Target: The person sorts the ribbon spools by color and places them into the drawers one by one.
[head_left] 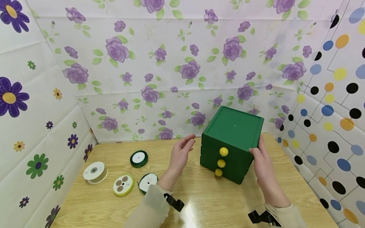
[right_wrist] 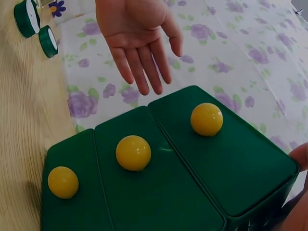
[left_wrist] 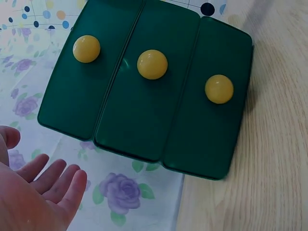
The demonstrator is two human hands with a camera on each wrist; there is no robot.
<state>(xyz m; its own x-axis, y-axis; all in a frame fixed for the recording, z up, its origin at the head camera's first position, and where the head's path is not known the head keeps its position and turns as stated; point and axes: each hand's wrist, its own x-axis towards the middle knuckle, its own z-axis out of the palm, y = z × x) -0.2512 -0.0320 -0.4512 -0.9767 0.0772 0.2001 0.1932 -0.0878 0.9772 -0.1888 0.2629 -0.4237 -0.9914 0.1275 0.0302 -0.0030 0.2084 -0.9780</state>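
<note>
While the dark-green plastic three-drawer box (head_left: 232, 136) with round yellow knobs (head_left: 223, 151) stands on the wooden surface (head_left: 228, 202), just right of our empty, loose-fingered left hand (head_left: 181, 153), we touch its right side with our nearer right hand (head_left: 261, 160), fingers uncurled.

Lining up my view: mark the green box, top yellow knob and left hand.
Green box (head_left: 234, 134): head view, top panel.
Top yellow knob (head_left: 223, 151): head view, rounded front.
Left hand (head_left: 179, 154): head view, middle of the hand.

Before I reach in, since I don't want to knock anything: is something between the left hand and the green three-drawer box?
Nothing visible: only open space separates the left hand from the green three-drawer box.
</note>
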